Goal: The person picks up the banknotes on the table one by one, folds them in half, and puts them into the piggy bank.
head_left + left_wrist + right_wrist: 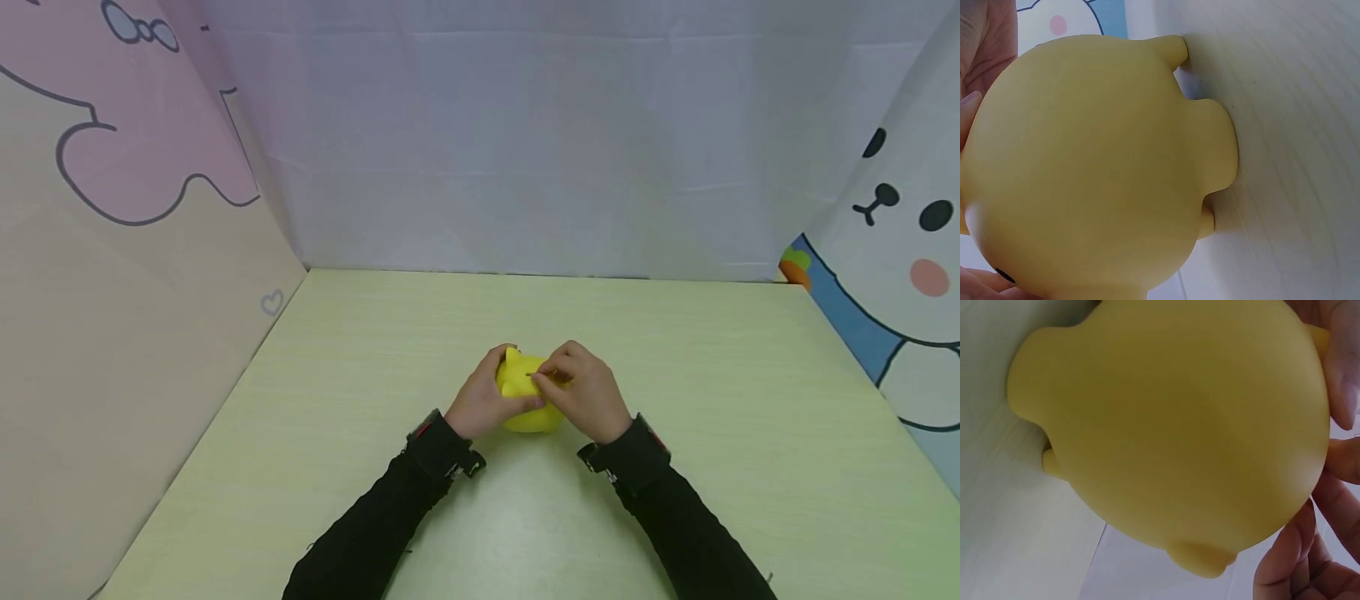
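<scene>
A yellow piggy bank (534, 418) stands on the table, and its round body fills much of both wrist views. My left hand (487, 400) grips its left side near the ears, with the thumb (525, 403) across the near side. Above the top of the bank, the thumb and forefinger of my right hand (588, 392) are pinched together. A small dark sliver (529, 374) shows at those fingertips; it is too small to tell its kind. In the right wrist view, fingers (1285, 562) of the right hand are bent beside the yellow body (1191, 419).
The pale wooden table (375, 333) spreads out around both hands. A white cloth (525, 150) hangs behind its far edge. Printed panels with cartoon figures flank it, a pink one (172, 142) on the left and a white one (885, 275) on the right.
</scene>
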### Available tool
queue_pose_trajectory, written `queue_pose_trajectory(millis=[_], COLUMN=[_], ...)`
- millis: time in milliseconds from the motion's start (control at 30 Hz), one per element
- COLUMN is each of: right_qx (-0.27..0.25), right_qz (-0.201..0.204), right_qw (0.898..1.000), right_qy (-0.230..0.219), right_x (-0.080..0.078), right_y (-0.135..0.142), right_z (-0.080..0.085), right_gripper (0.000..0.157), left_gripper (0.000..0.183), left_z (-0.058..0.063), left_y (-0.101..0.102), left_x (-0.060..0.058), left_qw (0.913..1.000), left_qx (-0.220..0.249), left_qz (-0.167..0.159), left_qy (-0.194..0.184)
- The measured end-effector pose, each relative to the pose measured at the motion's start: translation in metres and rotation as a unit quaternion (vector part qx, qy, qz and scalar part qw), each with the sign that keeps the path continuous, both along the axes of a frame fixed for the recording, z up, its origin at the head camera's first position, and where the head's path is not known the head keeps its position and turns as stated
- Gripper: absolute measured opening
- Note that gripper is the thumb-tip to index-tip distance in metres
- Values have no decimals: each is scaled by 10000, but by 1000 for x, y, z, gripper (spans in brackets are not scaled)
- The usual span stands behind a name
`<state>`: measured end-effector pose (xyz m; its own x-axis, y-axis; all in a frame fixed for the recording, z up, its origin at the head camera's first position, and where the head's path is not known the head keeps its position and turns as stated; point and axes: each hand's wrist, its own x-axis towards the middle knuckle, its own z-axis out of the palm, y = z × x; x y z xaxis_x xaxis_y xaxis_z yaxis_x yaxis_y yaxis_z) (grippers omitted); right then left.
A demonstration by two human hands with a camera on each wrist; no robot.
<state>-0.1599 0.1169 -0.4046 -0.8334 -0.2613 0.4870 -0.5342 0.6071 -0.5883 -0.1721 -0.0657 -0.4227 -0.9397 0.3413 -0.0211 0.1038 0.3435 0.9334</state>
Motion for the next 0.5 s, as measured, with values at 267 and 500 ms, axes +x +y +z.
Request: queue_pose_trajectory(millis=[267,500], right_qx=[82,82], right_qz=[-41,-35], right_qw=[10000,10000], right_qy=[17,-20], right_x=[0,-1], right_y=[0,1], right_z=[0,2], right_gripper=[8,9], left_gripper=[87,88], left_z=[0,1], left_y=[0,1], left_x=[0,0], left_qw=[10000,10000], left_qx=[-5,-23], left_qz=[-35,-9], left_qy=[5,49])
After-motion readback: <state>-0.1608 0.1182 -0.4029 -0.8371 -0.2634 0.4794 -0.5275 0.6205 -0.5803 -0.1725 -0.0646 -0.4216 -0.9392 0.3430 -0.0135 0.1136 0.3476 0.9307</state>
